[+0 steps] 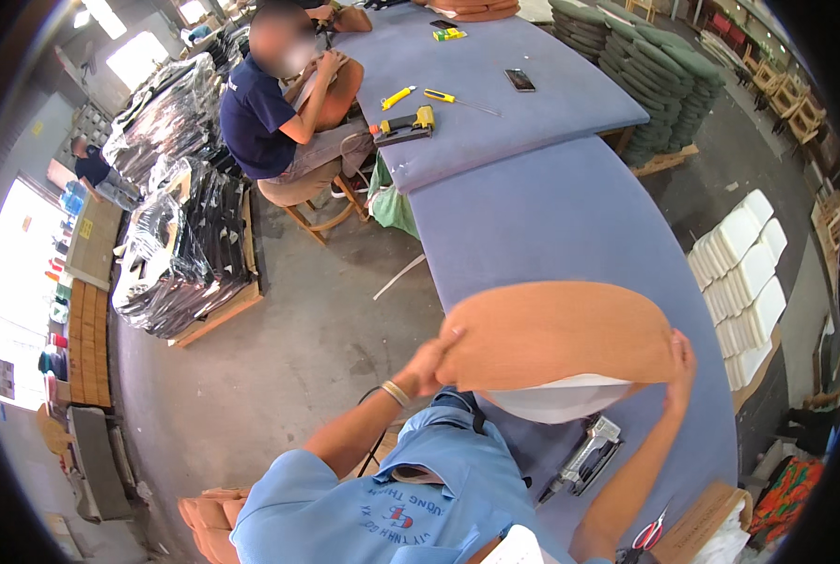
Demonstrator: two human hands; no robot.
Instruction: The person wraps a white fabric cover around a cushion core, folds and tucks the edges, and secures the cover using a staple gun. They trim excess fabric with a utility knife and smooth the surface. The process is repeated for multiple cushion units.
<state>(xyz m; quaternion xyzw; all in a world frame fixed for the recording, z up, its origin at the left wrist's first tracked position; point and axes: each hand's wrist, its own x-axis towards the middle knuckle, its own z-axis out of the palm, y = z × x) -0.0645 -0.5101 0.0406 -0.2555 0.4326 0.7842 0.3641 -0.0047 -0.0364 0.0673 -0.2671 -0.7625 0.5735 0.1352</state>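
Both my hands hold up a rounded, orange-brown upholstered chair pad (556,334) above the near part of the blue-covered table (542,221). My left hand (429,365) is closed round its left edge, and my right hand (680,371) grips the right edge. A white layer (561,399) shows under the pad's near edge. Close to my right forearm, a silver and black staple gun (584,456) lies on the table. Red-handled scissors (649,532) rest beyond that forearm, by the table's near right corner.
Across the table lie a yellow staple gun (404,125), a yellow-handled screwdriver (442,96) and a phone (521,80). A seated co-worker (265,122) handles a brown pad at the far left. Stacked green pads (645,70), white pads (744,277) and plastic-wrapped pallets (180,254) stand around.
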